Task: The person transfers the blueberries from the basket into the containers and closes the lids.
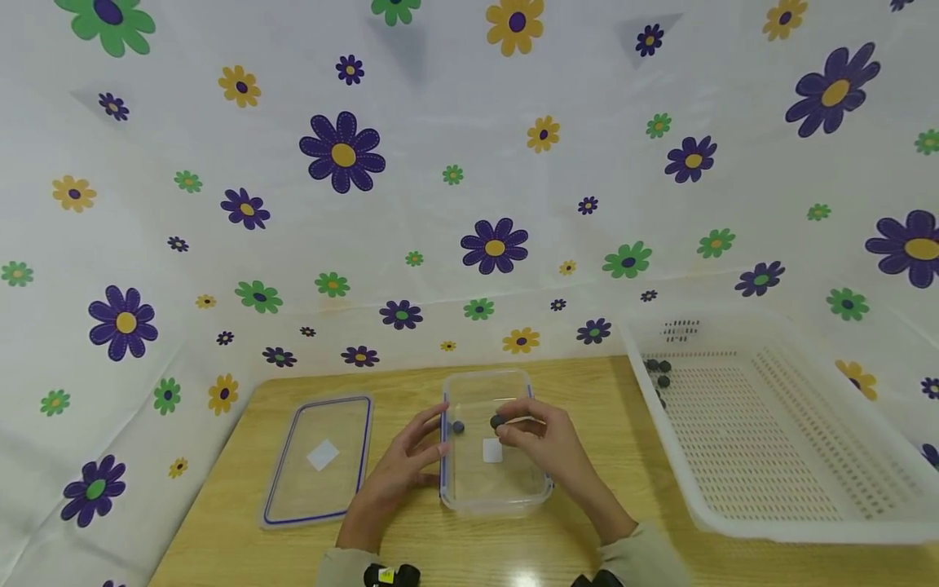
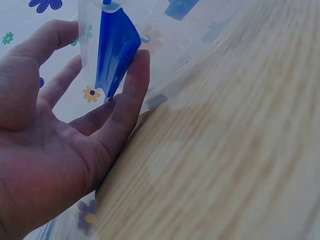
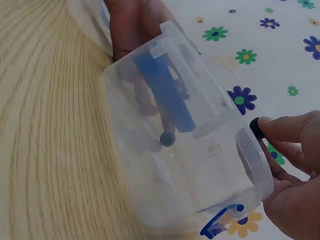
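Left hand (image 1: 399, 458) touches clear box (image 1: 513, 485), right hand (image 1: 548, 443) pinches dark ball (image 1: 496, 421)

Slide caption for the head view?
Left hand against a clear container, right hand pinching a dark ball over it; lid at left, white basket at right.

Looks like a screened-off tabletop workspace, room type unclear: flower-print sheeting (image 1: 418, 196) behind a wood-grain table (image 1: 605, 432)

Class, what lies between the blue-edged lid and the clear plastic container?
In the head view, the person's left grip lies there, against the container's side, with wood-grain tabletop showing beside it.
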Demonstrator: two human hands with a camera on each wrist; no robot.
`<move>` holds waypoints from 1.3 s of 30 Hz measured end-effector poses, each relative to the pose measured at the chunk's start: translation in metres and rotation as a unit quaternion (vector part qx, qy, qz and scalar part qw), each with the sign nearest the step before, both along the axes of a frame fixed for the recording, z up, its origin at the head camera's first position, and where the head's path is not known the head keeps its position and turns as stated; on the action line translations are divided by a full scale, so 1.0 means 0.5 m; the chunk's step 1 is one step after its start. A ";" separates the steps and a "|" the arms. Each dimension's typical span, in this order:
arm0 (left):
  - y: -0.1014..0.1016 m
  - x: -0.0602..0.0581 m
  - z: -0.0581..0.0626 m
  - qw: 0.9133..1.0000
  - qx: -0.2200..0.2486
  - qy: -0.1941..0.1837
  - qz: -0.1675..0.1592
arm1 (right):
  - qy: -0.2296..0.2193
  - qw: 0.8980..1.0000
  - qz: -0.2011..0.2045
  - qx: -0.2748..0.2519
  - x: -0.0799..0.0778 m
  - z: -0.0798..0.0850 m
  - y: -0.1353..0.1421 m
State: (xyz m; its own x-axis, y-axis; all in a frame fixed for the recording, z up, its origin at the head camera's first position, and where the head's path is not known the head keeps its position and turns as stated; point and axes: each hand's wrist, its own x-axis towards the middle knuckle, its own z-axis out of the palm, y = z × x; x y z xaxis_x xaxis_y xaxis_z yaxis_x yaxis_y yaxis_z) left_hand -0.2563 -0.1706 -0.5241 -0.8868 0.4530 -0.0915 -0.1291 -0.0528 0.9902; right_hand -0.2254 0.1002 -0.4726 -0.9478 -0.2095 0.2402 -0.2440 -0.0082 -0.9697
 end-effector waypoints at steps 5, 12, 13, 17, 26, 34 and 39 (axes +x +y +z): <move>0.001 0.003 -0.001 1.000 -0.004 0.005 0.005 | 0.013 0.999 -0.024 0.035 0.003 -0.005 -0.013; -0.001 0.003 0.000 1.000 -0.001 0.008 0.004 | 0.009 0.998 -0.031 0.061 0.006 -0.002 -0.016; -0.002 0.003 0.001 1.000 0.000 0.007 0.004 | 0.007 0.998 -0.030 0.062 0.007 -0.001 -0.017; -0.004 0.002 0.001 1.000 0.002 0.005 0.005 | 0.006 0.998 -0.024 0.065 0.007 0.001 -0.018; 0.004 0.003 -0.001 1.000 -0.003 0.011 0.004 | 0.033 0.998 0.011 0.059 0.017 0.029 0.003; 0.002 0.004 -0.001 1.000 -0.001 0.010 0.005 | 0.100 0.992 -0.024 0.080 0.040 0.156 0.071; -0.001 0.005 -0.001 1.000 0.005 0.013 0.002 | 0.128 0.979 -0.052 0.147 0.039 0.216 0.121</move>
State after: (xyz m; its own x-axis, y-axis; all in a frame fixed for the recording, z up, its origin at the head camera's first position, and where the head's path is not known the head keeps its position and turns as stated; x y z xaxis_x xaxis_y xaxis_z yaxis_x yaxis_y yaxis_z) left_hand -0.2538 -0.1709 -0.5244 -0.8904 0.4506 -0.0642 -0.1039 -0.0639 0.9925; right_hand -0.2062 0.1606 -0.3647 -0.8842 -0.2107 0.4168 -0.4643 0.2998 -0.8334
